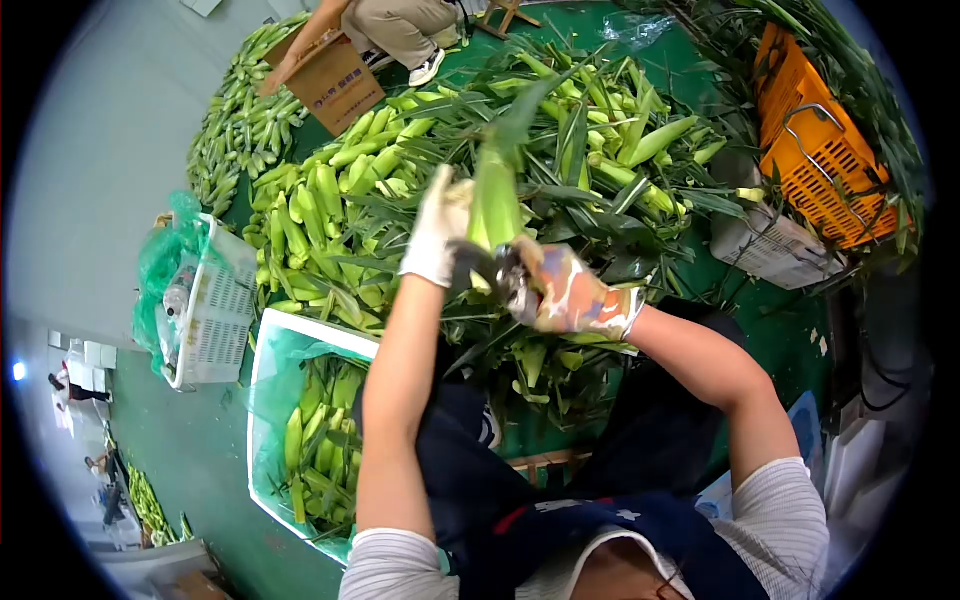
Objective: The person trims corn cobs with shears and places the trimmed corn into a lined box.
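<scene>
A green ear of corn (495, 205) stands nearly upright above the pile, its husk on and its leafy top blurred. My left hand (435, 235), in a white glove, is closed around the ear's left side. Just below and to the right, my right hand (575, 292) wears a multicoloured patterned glove and grips a dark, shiny metal tool (514, 280). The tool's dark end reaches left across the base of the ear; its exact kind is blurred. Beneath both hands spreads a heap of corn ears and loose leaves (560, 200).
A green-lined white box (262, 440) of corn stands at left, near a white basket (215, 320) with green plastic. At right an orange crate (820, 150) leans over a pale crate (770, 245). Another person holds a cardboard box (335, 85) beside more corn (245, 110).
</scene>
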`<action>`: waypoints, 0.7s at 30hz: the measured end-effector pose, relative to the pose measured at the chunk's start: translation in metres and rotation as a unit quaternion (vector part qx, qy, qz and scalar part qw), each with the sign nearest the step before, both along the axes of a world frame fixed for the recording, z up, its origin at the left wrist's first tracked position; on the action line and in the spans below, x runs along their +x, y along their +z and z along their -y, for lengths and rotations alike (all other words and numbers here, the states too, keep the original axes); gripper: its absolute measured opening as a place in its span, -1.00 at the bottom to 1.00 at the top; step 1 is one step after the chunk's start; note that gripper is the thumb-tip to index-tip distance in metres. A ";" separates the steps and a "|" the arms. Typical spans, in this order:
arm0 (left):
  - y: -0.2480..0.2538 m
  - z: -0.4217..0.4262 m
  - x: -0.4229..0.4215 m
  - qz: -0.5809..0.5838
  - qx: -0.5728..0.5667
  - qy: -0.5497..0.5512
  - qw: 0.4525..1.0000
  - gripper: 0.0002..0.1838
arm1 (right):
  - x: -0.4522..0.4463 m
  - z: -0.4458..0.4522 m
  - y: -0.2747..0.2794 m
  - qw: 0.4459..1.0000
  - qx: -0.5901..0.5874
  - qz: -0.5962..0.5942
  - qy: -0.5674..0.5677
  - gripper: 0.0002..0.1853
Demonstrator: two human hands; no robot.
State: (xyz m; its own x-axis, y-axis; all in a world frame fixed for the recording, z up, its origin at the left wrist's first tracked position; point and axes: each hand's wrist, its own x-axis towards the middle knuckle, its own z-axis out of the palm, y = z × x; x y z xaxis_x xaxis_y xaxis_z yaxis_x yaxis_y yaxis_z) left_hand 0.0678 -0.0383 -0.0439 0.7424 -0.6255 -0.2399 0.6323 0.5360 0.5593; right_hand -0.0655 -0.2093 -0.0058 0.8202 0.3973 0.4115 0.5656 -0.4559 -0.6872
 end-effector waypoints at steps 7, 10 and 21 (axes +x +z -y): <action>-0.004 0.032 -0.040 -0.031 0.017 0.031 0.999 -0.42 | 0.015 0.013 0.025 0.998 0.026 -0.012 -0.057 -0.42; -0.006 0.005 -0.033 -0.031 -0.051 0.028 0.998 -0.31 | 0.038 0.046 0.036 0.952 0.068 0.156 -0.254 -0.51; 0.034 -0.039 -0.034 0.358 0.474 0.211 0.776 -0.51 | 0.032 0.060 0.008 0.918 -0.262 -0.041 -0.294 -0.46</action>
